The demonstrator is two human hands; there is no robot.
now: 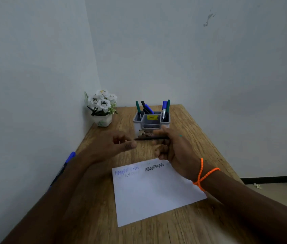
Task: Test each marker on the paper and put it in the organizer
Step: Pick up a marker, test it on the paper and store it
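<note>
My right hand [172,147] holds a black marker [149,138] level above the table, its tip end pointing left. My left hand [116,143] hovers just left of that end with fingers loosely curled; blur hides whether it touches the marker. The white paper [153,192] lies below my hands and bears blue and black zigzag scribbles along its far edge. The grey organizer [151,120] stands behind my hands with several green, black and blue markers upright in its side compartments. A blue marker [69,158] lies at the table's left edge, partly hidden by my left forearm.
A white pot of white flowers [102,110] sits in the back left corner of the wooden table [188,124]. Walls close off the left and far sides. The table's right edge drops to the floor.
</note>
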